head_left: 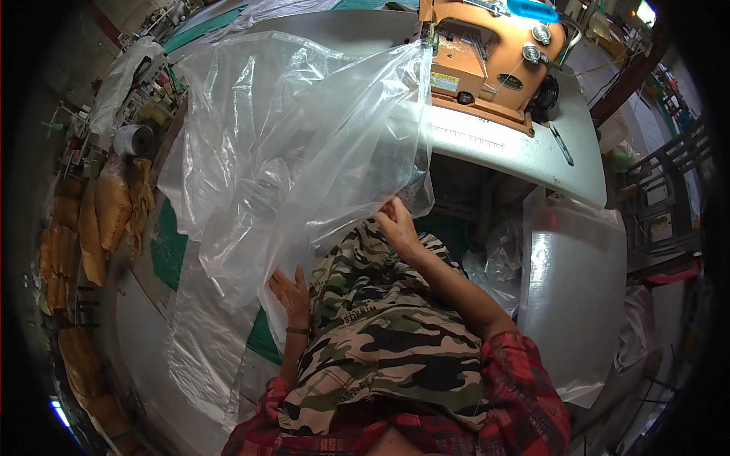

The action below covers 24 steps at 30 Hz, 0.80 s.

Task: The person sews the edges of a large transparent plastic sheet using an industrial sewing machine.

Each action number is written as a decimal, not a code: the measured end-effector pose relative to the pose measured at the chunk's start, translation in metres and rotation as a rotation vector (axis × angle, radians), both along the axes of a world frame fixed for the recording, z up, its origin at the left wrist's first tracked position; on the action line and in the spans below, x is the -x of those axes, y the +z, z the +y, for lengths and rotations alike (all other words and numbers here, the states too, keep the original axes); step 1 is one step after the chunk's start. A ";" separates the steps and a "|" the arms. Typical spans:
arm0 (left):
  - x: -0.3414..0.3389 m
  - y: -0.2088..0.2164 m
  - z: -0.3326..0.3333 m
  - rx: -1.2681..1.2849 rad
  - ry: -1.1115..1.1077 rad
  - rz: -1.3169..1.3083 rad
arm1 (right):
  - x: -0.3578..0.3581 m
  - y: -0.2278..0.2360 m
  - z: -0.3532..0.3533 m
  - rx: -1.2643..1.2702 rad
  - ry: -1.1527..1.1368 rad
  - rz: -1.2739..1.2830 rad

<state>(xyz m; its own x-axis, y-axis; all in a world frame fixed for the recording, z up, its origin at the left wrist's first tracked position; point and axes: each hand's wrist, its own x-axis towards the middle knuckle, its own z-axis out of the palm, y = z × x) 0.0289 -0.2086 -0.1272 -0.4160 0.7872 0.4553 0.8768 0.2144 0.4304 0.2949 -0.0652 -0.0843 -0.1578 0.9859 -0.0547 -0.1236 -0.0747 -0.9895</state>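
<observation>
A large clear plastic sheet (304,137) hangs in loose folds from the table over my lap; whether it is a single sheet or a bag, I cannot tell. Its upper right corner lies at the needle side of an orange sewing machine (487,68). My right hand (397,226) pinches the sheet's lower right edge between thumb and fingers. Lower and to the left, my left hand (290,295) rests against the hanging plastic, thumb and fingers apart, with some fingertips hidden by the folds.
The machine stands on a pale table (525,152), where a dark slim tool (561,144) lies at the right. A stack of clear plastic (572,289) is to my right. Along the left are brown bundles (112,209) and a white roll (134,140). A dark metal rack (661,205) stands far right.
</observation>
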 end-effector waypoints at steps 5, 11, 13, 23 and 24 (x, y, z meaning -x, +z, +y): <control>0.005 0.027 -0.006 -0.109 0.088 -0.007 | 0.028 -0.007 0.003 0.131 0.162 0.283; -0.017 0.101 0.008 -0.245 -0.194 -0.275 | 0.027 -0.001 0.016 0.129 0.512 0.289; -0.042 0.132 0.019 -0.290 -0.280 -0.256 | 0.016 0.017 0.005 0.136 0.525 0.108; -0.125 0.184 0.061 -0.084 -0.766 -0.149 | 0.009 0.028 -0.061 -0.092 0.390 0.038; -0.126 0.182 0.063 -0.069 -0.764 -0.149 | 0.002 0.030 -0.060 0.092 0.392 0.065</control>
